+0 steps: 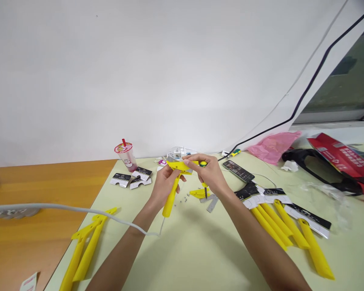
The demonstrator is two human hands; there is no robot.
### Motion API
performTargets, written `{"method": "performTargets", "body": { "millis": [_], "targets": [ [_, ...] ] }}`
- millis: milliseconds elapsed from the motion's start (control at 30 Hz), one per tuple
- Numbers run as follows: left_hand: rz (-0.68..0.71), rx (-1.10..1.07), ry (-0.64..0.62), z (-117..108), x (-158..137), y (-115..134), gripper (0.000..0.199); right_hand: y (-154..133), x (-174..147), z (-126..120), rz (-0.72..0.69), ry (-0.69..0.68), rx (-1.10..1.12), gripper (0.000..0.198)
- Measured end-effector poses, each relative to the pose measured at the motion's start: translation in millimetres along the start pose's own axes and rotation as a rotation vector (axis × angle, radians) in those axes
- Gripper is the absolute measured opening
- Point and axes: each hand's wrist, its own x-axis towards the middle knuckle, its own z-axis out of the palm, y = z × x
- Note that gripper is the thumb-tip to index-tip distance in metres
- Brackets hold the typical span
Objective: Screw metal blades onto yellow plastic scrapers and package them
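Observation:
My left hand (161, 185) is closed around a yellow scraper (169, 204) with a T-shaped head, held upright above the table. A thin grey edge shows at the head's left end. My right hand (212, 173) has its thumb and fingers at the right side of that head. A green and yellow screwdriver (203, 164) is tucked in the same hand, its shaft pointing down. Below lie a yellow head piece (199, 193), flat grey metal blades (212, 203) and several small screws (185, 199). The fingertips of my left hand are partly hidden behind the scraper.
Two yellow scrapers (85, 250) lie at left; several yellow handles (317, 252) with printed cards lie at right. A cup (128, 158) stands near the wall. A phone (238, 171), pink bag (273, 147) and red package (341, 155) are farther back. A grey cable (87, 209) crosses the left foreground.

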Motion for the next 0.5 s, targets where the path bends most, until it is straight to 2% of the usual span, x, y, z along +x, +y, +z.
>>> {"method": "performTargets", "body": {
  "millis": [300,500],
  "targets": [
    [-0.05,-0.102,-0.097,-2.0,-2.8,4.3,0.035,10.1,5.1,3.3,-0.043,0.038,-0.065,0.037],
    [-0.049,-0.029,-0.11,0.7,-6.2,5.3,0.04,16.2,4.8,11.3,-0.215,0.056,-0.117,0.029]
  ]
}}
